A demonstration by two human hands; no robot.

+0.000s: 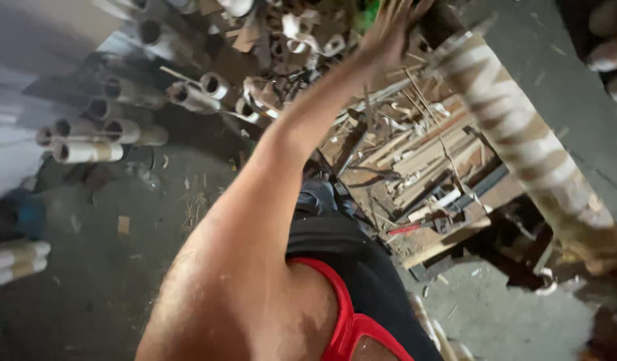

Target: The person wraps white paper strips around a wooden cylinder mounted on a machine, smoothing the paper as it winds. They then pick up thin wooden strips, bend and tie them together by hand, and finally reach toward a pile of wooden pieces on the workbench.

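Note:
My left arm stretches up the middle of the view from my bare shoulder. My left hand (388, 30) is blurred at the top edge, fingers apart, just left of the upper end of a long brown tube with a white spiral stripe (522, 140). The tube slants down to the right, and I cannot tell if the hand touches it. Blurred curled fingers that seem to be my right hand (607, 50) show at the top right corner, and what they hold is hidden. I wear a black top with red trim (348, 294).
Several grey cardboard tubes (94, 137) lie stacked at the left, with more open-ended ones (211, 87) behind. A heap of wood strips and scrap (422, 167) sits on a low board at centre right. Two pale rolls (14, 262) lie at the lower left on the littered concrete floor (108, 267).

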